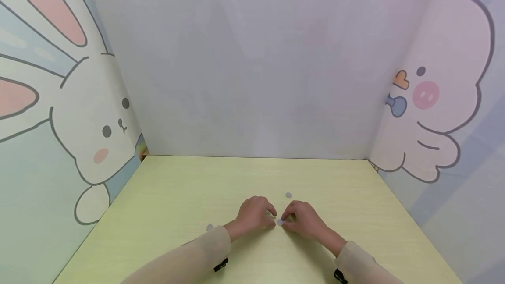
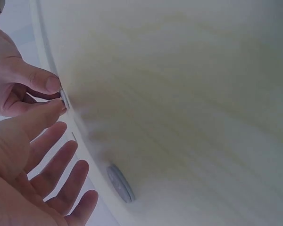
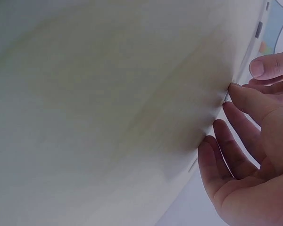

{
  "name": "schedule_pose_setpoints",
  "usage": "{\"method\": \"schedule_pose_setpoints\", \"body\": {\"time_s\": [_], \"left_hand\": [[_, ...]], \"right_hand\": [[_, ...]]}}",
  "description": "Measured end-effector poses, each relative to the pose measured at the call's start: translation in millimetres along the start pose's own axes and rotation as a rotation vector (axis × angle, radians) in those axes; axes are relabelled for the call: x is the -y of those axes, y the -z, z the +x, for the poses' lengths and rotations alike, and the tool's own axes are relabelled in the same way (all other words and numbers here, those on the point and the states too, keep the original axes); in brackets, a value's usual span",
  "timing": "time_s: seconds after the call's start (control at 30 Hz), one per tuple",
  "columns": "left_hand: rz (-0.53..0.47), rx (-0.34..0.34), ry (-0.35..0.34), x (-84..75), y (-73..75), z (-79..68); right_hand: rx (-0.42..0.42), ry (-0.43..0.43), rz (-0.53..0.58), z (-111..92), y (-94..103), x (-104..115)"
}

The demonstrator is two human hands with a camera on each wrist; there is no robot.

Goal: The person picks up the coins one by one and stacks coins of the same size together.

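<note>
My right hand [image 1: 304, 220] pinches a small silver-grey coin [image 1: 280, 222] at the table's middle, thumb and index finger at its right edge. Just left of it, my left hand [image 1: 254, 214] hovers low with loosely bent, parted fingers and holds nothing. The left thumb [image 2: 42, 117] comes close to that coin; contact cannot be told. Behind the right hand lies another coin [image 1: 289, 195]. A third grey round piece [image 1: 210, 227] sits beside the left wrist; in the left wrist view this piece [image 2: 120, 183] looks like two coins stacked.
The pale yellow wooden table [image 1: 177, 187] runs back to a plain light curtain [image 1: 252, 73]. A rabbit picture [image 1: 94, 122] covers the left wall, and a pink-cheeked cartoon figure [image 1: 449, 69] the right one. Black straps show at both sleeve cuffs.
</note>
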State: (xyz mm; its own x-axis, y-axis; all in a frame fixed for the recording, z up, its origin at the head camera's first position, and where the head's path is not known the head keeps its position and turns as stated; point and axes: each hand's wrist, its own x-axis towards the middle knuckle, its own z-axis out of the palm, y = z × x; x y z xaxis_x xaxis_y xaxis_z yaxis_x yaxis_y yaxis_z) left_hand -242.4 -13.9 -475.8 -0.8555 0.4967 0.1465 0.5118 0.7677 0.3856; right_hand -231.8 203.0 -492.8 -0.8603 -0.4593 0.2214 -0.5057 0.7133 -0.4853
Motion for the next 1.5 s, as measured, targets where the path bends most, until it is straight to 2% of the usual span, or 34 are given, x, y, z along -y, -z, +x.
{"method": "schedule_pose_setpoints", "body": {"time_s": [0.37,0.67,0.93,1.23,1.5], "left_hand": [[-0.035,-0.017,-0.041,0.5,-10.1,3.6],[-0.040,-0.011,-0.032,-4.8,-8.1,3.2],[-0.025,-0.025,-0.064,-3.2,-12.6,5.9],[-0.033,-0.047,-0.073,-4.4,-11.3,3.9],[-0.016,-0.068,-0.077,-6.3,-13.9,3.4]], "right_hand": [[0.000,0.007,0.019,0,-0.9,-2],[-0.005,0.002,0.015,1,0.0,-2],[0.003,-0.007,0.037,1,-0.1,-2],[-0.017,0.013,0.020,1,0.8,1],[0.013,0.039,0.026,2,7.7,-1]]}}
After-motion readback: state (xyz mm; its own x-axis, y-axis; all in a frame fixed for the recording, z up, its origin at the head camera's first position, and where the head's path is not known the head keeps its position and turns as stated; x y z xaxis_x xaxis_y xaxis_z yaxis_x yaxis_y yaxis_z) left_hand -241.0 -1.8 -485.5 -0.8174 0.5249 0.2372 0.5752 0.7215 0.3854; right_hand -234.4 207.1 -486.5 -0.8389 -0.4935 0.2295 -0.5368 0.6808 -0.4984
